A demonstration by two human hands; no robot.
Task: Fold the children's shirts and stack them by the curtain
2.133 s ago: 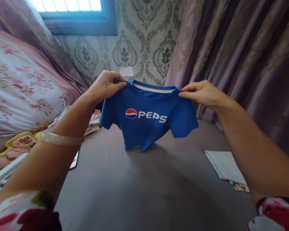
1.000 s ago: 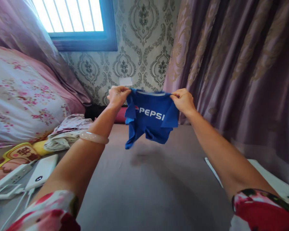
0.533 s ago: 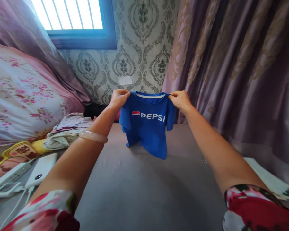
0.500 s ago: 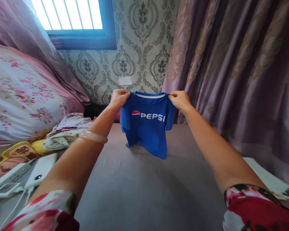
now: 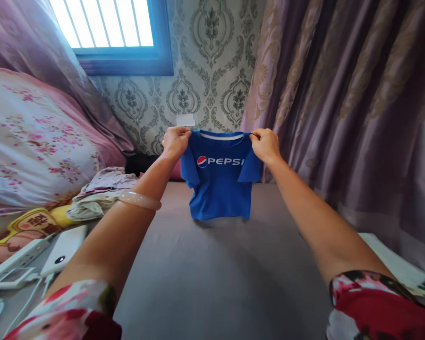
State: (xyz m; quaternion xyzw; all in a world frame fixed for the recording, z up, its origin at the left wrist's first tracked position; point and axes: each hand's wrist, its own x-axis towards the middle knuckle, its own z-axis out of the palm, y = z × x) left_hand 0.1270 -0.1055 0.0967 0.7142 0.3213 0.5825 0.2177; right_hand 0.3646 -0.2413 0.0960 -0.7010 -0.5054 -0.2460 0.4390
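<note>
- Blue T-shirt (image 5: 221, 189), short-sleeved, at the frame's centre, hanging upright, front facing the camera.
- White band inside its round neckline; red, white and blue disc beside white "PEPSI" lettering; lower fabric rippled.
- Left hand (image 5: 177, 140) pinches the picture-left shoulder; right hand (image 5: 265, 143), the other.

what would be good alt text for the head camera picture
The left hand and right hand hold up a blue T-shirt with a Pepsi print by its shoulders, over a grey sheet. A power strip and crumpled cloth lie to the left; behind are a patterned wall, a barred window and purple curtains.
</note>
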